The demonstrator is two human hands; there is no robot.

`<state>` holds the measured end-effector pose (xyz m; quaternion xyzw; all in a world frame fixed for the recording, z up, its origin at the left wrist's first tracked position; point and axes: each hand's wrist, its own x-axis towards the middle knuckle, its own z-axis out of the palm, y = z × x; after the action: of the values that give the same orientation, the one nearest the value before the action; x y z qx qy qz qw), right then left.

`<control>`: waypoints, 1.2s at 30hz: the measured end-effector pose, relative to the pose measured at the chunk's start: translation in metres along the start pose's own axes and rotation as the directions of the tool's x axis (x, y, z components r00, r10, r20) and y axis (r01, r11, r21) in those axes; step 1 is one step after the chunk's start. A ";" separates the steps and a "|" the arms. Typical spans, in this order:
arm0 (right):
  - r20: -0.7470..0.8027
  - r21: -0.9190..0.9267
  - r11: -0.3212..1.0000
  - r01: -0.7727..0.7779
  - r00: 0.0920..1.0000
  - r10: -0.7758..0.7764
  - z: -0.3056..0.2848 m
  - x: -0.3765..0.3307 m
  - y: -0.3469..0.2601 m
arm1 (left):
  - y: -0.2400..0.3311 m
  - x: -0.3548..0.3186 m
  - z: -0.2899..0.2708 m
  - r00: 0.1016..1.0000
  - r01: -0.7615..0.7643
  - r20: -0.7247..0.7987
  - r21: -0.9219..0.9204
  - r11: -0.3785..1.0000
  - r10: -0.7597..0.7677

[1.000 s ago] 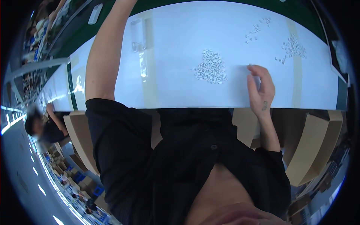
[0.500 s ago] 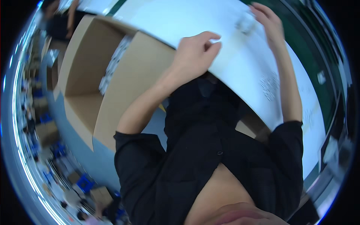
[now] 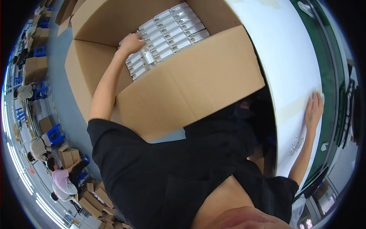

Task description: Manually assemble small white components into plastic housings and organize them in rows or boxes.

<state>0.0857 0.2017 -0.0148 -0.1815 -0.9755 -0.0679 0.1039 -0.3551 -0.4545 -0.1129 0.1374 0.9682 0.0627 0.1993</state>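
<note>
My left hand (image 3: 130,43) reaches into a large open cardboard box (image 3: 190,87) and rests on the left end of rows of small clear packets (image 3: 167,34) stacked inside; whether the fingers grip one cannot be seen. My right hand (image 3: 313,110) lies flat, fingers spread, on the white table top (image 3: 282,57) at the right. A small heap of tiny grey parts (image 3: 296,145) lies on the table beside my right forearm.
The box's flaps (image 3: 82,66) stand open to the left over a grey floor. Several people sit among small cardboard boxes (image 3: 68,156) and blue stools (image 3: 55,131) at the far left. A green strip (image 3: 328,76) runs along the table's far edge.
My view has swung left from the table to the box. My left hand left the table edge and reached into the box. My right hand stayed on the table.
</note>
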 end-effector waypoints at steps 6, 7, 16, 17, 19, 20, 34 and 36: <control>0.018 -0.323 0.943 0.074 0.997 -0.072 -0.064 0.033 -0.042 | 0.101 0.141 0.088 0.947 -0.319 0.004 0.131 0.939 0.321; -0.028 -0.181 0.980 0.088 0.995 -0.095 -0.077 0.064 -0.076 | 0.107 0.167 0.098 0.936 -0.311 -0.106 0.196 0.930 0.336; 0.729 0.255 0.560 0.788 0.224 -0.647 0.115 0.293 -0.509 | 0.141 0.323 0.149 0.901 -0.404 0.205 0.068 0.912 0.383; 0.885 0.125 0.470 0.874 0.116 -0.451 0.153 0.288 -0.521 | 0.140 0.343 0.165 0.890 -0.412 0.229 0.030 0.911 0.395; 0.725 -0.055 0.349 0.936 0.278 -0.630 0.231 0.249 -0.525 | 0.104 0.350 0.205 0.888 -0.373 0.282 -0.026 0.928 0.364; 0.741 0.001 0.347 0.938 0.232 -0.630 0.263 0.242 -0.518 | 0.100 0.358 0.212 0.884 -0.365 0.293 -0.052 0.929 0.364; 0.562 0.052 0.452 0.890 0.348 -0.751 0.241 0.257 -0.490 | 0.131 0.249 0.037 0.940 -0.305 -0.054 0.318 0.898 0.338; 0.682 0.081 0.430 0.899 0.265 -0.682 0.207 0.273 -0.497 | 0.128 0.225 0.015 0.899 -0.325 -0.195 0.304 0.896 0.392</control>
<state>-0.3835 -0.1295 -0.2005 0.3149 -0.8745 -0.2056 -0.3062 -0.5163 -0.2657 -0.1871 0.3310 0.9427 -0.0142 0.0400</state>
